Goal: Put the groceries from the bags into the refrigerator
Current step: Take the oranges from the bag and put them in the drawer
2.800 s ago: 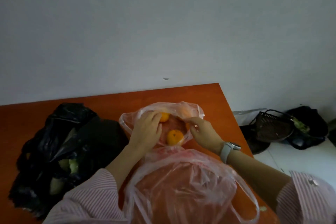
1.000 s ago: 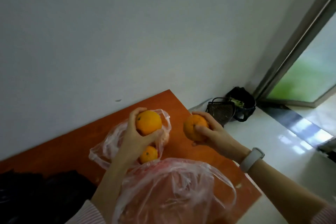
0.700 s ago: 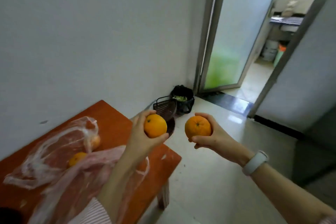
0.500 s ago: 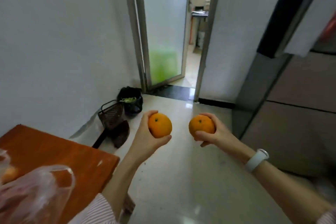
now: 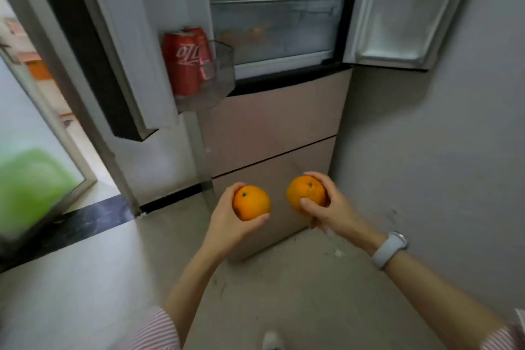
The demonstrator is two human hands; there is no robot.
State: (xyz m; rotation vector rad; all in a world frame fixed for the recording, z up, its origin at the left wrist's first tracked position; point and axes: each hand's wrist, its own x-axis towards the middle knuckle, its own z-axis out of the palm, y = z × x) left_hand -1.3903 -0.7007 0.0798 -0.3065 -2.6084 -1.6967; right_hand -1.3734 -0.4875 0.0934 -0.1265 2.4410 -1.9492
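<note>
The person stands in front of the open refrigerator (image 5: 272, 23) and holds one fruit in each hand. The left hand (image 5: 230, 221) is curled around the left orange (image 5: 251, 202), with the thumb under it and the fingers behind. The right hand (image 5: 326, 207) grips the right orange (image 5: 305, 194) in the same way, and a pale watch (image 5: 389, 250) sits on that wrist. Both fruits are low, in front of the closed lower drawers (image 5: 270, 128) and well below the clear crisper drawer (image 5: 272, 28) at the far top.

An orange is probably firm and of moderate weight — the skin gives good friction, so a whole-hand hold around the middle seems enough. It is round and may roll on a flat shelf, so a drawer looks safer. Red cans (image 5: 187, 62) stand in the left door shelf (image 5: 218, 77).
</note>
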